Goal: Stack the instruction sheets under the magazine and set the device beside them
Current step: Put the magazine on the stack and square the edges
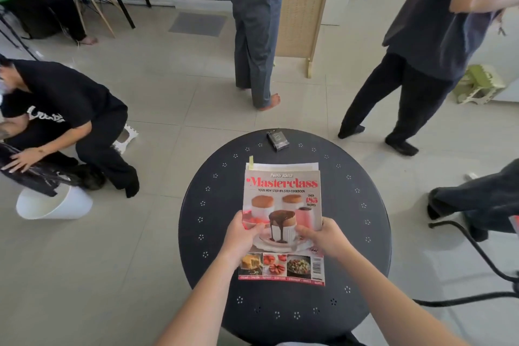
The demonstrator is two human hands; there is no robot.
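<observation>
Nearest the camera, both forearms reach out over the round dark surface and meet the magazine at about the middle of its long edges. The left hand pinches the left edge, its thumb lying across the cover and the other fingers hidden beneath, so its fingers are closed on the magazine. The right hand does the same on the right edge, thumb on top, fingers curled under and closed on it. Whether the near end of the magazine rests on the surface or is lifted slightly cannot be told. Beyond the top edge of the cover a strip of white paper shows: the instruction sheets, lying under the magazine with a small yellow tab sticking out at their left corner. Farther still, near the far rim and well apart from the stack, lies the small dark device. The stacking looks nearly done; the device appears yet to be brought beside the pile. The main risk I see is the loose sheets sliding or fanning out if the magazine is pushed forward or set down crooked, since nothing pins them. A careless reach past the stack could also nudge the device off the far rim.
</observation>
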